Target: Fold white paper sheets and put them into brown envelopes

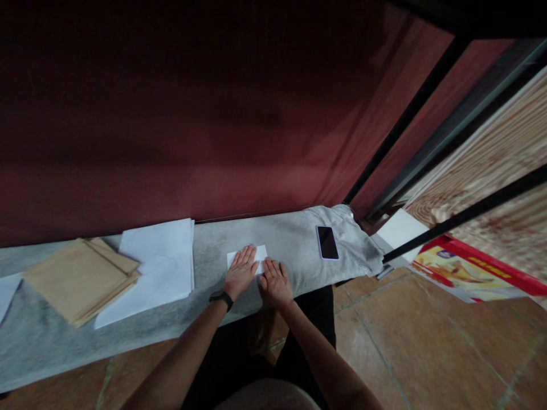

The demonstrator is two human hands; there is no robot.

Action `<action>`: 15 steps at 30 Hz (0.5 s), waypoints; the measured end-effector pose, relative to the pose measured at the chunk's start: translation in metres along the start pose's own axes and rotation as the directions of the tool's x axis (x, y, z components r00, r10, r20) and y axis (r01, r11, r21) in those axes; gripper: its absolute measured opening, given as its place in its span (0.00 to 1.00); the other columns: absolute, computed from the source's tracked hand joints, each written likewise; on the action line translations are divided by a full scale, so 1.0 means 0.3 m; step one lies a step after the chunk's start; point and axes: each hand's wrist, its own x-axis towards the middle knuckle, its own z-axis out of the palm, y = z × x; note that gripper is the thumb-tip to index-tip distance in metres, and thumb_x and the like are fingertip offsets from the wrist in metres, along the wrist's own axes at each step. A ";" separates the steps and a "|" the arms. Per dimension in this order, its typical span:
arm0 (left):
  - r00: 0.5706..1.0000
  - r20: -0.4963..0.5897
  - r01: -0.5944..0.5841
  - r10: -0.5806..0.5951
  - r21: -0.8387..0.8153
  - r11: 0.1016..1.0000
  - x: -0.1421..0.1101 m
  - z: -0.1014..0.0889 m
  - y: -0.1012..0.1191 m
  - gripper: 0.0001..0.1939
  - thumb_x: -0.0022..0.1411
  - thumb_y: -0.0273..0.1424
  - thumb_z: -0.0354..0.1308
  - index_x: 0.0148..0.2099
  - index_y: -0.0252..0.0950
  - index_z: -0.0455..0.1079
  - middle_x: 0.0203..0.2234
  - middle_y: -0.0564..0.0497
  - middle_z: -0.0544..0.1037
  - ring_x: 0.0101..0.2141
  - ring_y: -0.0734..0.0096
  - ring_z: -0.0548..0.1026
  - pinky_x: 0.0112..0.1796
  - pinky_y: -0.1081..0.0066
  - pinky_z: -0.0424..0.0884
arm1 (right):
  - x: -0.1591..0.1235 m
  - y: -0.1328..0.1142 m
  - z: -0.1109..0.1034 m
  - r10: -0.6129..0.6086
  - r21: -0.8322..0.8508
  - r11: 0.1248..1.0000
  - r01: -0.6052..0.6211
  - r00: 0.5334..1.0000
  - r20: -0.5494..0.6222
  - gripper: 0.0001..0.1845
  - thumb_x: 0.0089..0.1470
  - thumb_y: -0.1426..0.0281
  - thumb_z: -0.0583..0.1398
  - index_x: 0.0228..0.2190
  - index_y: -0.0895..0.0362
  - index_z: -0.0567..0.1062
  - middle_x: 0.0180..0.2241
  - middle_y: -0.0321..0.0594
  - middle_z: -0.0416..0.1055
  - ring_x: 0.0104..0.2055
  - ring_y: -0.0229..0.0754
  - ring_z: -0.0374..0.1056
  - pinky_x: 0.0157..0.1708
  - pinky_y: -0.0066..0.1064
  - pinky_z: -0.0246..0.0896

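A small piece of white paper (261,252) lies flat on the grey cloth that covers a long narrow bench. My left hand (242,271), with a dark band on its wrist, is spread flat over the paper's left and middle part. At the paper's lower right edge rests my right hand (276,280), palm down with its fingers stretched out. Neither hand grips anything. Part of the paper is hidden under the left hand, so I cannot tell whether it is folded.
Left of my hands is a stack of white paper (166,267), partly under several brown envelopes (72,279). A phone (327,243) lies to the right on the grey cloth (294,233). A dark red wall backs the bench; black metal bars and a red-and-yellow box (465,270) are at right.
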 end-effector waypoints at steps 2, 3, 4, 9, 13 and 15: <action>1.000 0.010 0.029 -0.029 -0.015 0.999 0.001 0.005 0.001 0.32 0.74 0.39 0.35 0.72 0.28 0.53 0.70 0.39 0.57 0.71 0.58 0.53 0.68 0.52 0.50 | 0.000 0.000 -0.002 0.004 0.017 1.000 -0.004 1.000 0.003 0.28 0.71 0.60 0.50 0.66 0.60 0.63 0.68 0.46 0.59 0.70 0.49 0.55 0.70 0.47 0.39; 0.999 0.017 0.035 -0.034 -0.025 0.999 0.003 0.008 0.004 0.32 0.74 0.39 0.35 0.72 0.27 0.53 0.70 0.38 0.57 0.71 0.57 0.53 0.68 0.51 0.51 | 0.000 -0.001 -0.002 0.006 0.021 1.000 -0.007 1.000 0.004 0.28 0.71 0.60 0.50 0.66 0.60 0.63 0.68 0.46 0.59 0.70 0.49 0.55 0.70 0.47 0.39; 0.999 0.026 0.032 -0.031 -0.036 0.999 0.007 0.012 0.009 0.32 0.74 0.38 0.34 0.72 0.28 0.54 0.70 0.38 0.58 0.70 0.56 0.53 0.67 0.50 0.51 | 0.000 -0.001 -0.002 0.009 0.022 1.000 -0.009 1.000 0.005 0.28 0.71 0.61 0.50 0.66 0.60 0.63 0.68 0.46 0.59 0.70 0.49 0.55 0.70 0.47 0.39; 0.995 0.063 -0.070 0.074 -0.078 0.995 0.037 0.033 0.052 0.27 0.74 0.38 0.37 0.70 0.40 0.61 0.68 0.49 0.64 0.69 0.65 0.58 0.67 0.57 0.55 | -0.003 -0.001 0.005 -0.001 -0.006 1.000 0.001 1.000 0.009 0.27 0.71 0.64 0.50 0.65 0.61 0.64 0.66 0.48 0.62 0.69 0.50 0.56 0.70 0.48 0.40; 0.995 0.038 -0.093 0.096 -0.089 0.992 0.043 0.031 0.073 0.28 0.75 0.37 0.37 0.71 0.37 0.58 0.68 0.47 0.63 0.69 0.64 0.56 0.67 0.55 0.54 | -0.006 0.005 0.014 -0.015 -0.020 1.000 0.015 1.000 0.010 0.27 0.71 0.64 0.50 0.65 0.61 0.64 0.65 0.49 0.64 0.69 0.51 0.56 0.69 0.48 0.42; 0.995 0.024 -0.097 0.099 -0.091 0.991 0.034 0.022 0.069 0.28 0.74 0.37 0.37 0.71 0.34 0.57 0.69 0.45 0.61 0.70 0.63 0.55 0.68 0.55 0.53 | -0.005 0.007 0.016 -0.015 -0.019 1.000 0.015 1.000 0.002 0.27 0.71 0.63 0.50 0.65 0.61 0.65 0.66 0.49 0.63 0.69 0.51 0.56 0.69 0.48 0.42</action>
